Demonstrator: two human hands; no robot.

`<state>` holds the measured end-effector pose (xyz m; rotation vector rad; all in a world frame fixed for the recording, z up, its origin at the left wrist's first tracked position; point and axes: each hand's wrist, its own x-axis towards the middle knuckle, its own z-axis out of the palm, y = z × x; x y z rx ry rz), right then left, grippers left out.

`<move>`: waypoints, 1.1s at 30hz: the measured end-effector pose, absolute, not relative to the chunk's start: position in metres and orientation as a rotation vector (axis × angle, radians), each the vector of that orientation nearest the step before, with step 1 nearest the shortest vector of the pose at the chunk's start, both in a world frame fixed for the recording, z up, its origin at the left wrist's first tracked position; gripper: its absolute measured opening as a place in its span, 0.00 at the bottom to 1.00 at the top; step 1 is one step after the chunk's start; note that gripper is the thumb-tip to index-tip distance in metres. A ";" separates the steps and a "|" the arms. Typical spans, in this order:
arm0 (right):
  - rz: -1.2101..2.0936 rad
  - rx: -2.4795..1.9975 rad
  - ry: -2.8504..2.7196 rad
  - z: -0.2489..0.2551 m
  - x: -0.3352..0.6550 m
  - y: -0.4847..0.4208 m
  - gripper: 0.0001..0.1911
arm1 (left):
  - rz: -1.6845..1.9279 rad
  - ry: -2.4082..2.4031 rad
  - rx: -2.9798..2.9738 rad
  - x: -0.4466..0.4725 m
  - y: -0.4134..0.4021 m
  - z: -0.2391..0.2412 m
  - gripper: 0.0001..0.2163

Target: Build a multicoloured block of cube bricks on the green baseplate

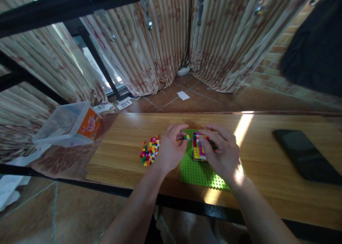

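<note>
Brick stack (198, 149) on the baseplate (196, 174) — our right fingers (207, 140) grasp it; left fingers (177, 130) pinch a small brick (187, 137) just beside.

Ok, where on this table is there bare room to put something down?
Bare wood lies between the green baseplate and the black phone, and at the left end of the table beyond the loose brick pile. Crowded: the middle, where the left hand pinches a small brick and the right hand rests on the brick build.
</note>
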<state>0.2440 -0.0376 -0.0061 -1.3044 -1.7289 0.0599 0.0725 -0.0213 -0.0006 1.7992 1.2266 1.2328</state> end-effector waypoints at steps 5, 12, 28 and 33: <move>0.127 -1.253 -1.849 -0.007 0.243 -0.040 0.11 | 1.245 1.119 1.923 0.084 -0.027 0.005 0.23; 0.254 -1.120 -1.692 -0.008 0.247 -0.039 0.07 | 1.293 1.115 1.805 0.089 -0.027 -0.002 0.19; 0.174 -1.124 -1.677 -0.008 0.247 -0.038 0.06 | 1.232 1.097 1.460 0.092 -0.029 -0.001 0.06; 0.249 -1.179 -1.510 -0.012 0.255 -0.034 0.06 | 1.109 1.317 1.565 0.082 -0.025 0.000 0.08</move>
